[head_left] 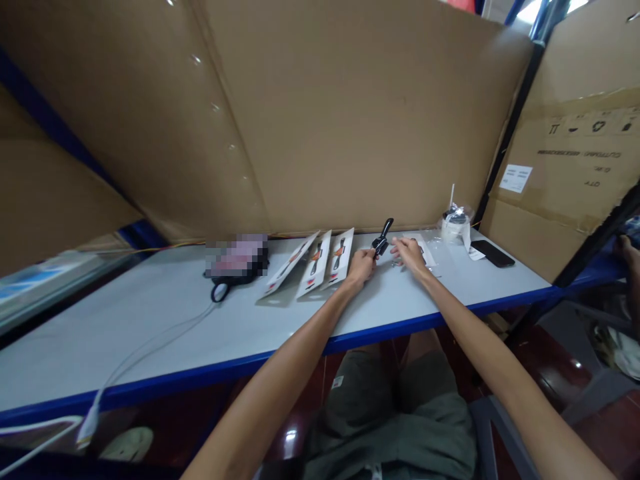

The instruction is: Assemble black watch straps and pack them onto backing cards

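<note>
My left hand [363, 265] is closed on a black-handled tool [383, 238], whose glossy handle points up and away; its exact kind is unclear. Just to the right, my right hand [410, 255] has its fingers slightly bent and apart, close to the tool. Beneath and beyond this hand lies a flat printed card [425, 252] with clear plastic about it, partly hidden. Left of my hands, printed cards lean in a row: a right card [341, 257], a middle card [315, 265] and a left card [289, 267]. Each pictures a black and orange tool.
A dark-cased device [240, 260] with a blurred screen and a white cable [150, 343] lies to the left. On the right are a plastic-wrapped white roll [454, 227] and a black phone [493, 253]. Cardboard [350, 120] walls the back; another person's hand [629, 253] shows far right.
</note>
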A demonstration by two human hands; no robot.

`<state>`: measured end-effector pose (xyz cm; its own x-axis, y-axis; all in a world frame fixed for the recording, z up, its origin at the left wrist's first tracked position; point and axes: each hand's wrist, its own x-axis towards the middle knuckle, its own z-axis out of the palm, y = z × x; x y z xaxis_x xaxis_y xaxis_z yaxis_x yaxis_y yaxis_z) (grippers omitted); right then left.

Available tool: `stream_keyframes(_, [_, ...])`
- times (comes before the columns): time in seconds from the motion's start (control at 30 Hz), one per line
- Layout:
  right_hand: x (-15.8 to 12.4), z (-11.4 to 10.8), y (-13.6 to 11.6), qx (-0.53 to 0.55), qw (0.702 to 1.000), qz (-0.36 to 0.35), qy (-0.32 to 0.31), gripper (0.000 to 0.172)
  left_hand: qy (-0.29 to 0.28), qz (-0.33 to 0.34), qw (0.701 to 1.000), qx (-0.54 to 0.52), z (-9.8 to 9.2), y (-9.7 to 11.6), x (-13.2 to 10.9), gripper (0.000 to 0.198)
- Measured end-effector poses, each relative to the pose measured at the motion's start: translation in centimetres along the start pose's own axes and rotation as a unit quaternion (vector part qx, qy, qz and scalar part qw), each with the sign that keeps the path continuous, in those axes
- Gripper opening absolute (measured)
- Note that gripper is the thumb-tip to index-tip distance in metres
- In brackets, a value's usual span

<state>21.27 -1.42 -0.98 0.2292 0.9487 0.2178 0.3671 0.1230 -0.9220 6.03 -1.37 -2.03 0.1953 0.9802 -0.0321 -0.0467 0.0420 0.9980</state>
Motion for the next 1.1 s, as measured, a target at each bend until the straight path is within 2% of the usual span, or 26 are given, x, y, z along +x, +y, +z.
stream_keyframes(0.1, [-0.1,0.4,0.0,0.114,0.987,0.051,-0.103,0.017,-0.022,-0.019,0.999,-0.034,0.2,0.5,-0.6,0.025])
stream_keyframes(0.17, [-0.2,0.7,0.1,0.142,0.981,0.049,-0.125,0.014,-0.029,-0.028,0.998,-0.039,0.4,0.7,-0.9,0.024])
stream_keyframes(0.27, [-0.1,0.9,0.3,0.139,0.984,0.04,-0.102,0.015,-0.025,-0.03,0.999,-0.037,0.5,0.7,-0.9,0.024])
stream_keyframes(0.4, [0.3,0.4,0.4,0.078,0.995,0.035,-0.043,0.021,0.011,-0.036,0.998,-0.044,0.5,0.5,-0.5,0.023])
stream_keyframes(0.5, [0.3,-0.6,0.2,-0.036,0.999,0.018,0.035,0.025,0.028,-0.036,0.998,-0.05,0.3,0.4,-0.1,0.024])
stream_keyframes(0.57, [0.1,-1.0,0.0,-0.138,0.988,0.015,0.071,0.025,0.031,-0.036,0.998,-0.052,0.2,0.3,0.0,0.024])
stream_keyframes(0.67, [-0.2,-0.8,-0.1,-0.254,0.965,0.016,0.055,0.02,0.028,-0.029,0.998,-0.048,0.3,0.2,0.0,0.024])
stream_keyframes(0.8, [-0.3,0.1,0.3,-0.326,0.945,-0.004,0.003,0.021,0.026,-0.015,0.999,-0.032,0.6,0.0,-0.2,0.025])
stream_keyframes(0.97, [-0.4,0.2,0.8,-0.373,0.927,-0.014,0.019,0.02,0.027,-0.012,1.0,-0.004,0.7,-0.2,-0.1,0.026])
stream_keyframes(1.03, [-0.3,0.1,0.8,-0.362,0.931,-0.026,0.038,0.019,0.028,-0.008,1.0,0.003,0.7,-0.3,-0.1,0.026])
stream_keyframes(1.1, [-0.1,0.0,0.7,-0.287,0.955,-0.048,0.059,0.023,0.028,-0.002,1.0,0.008,0.7,-0.4,0.0,0.026])
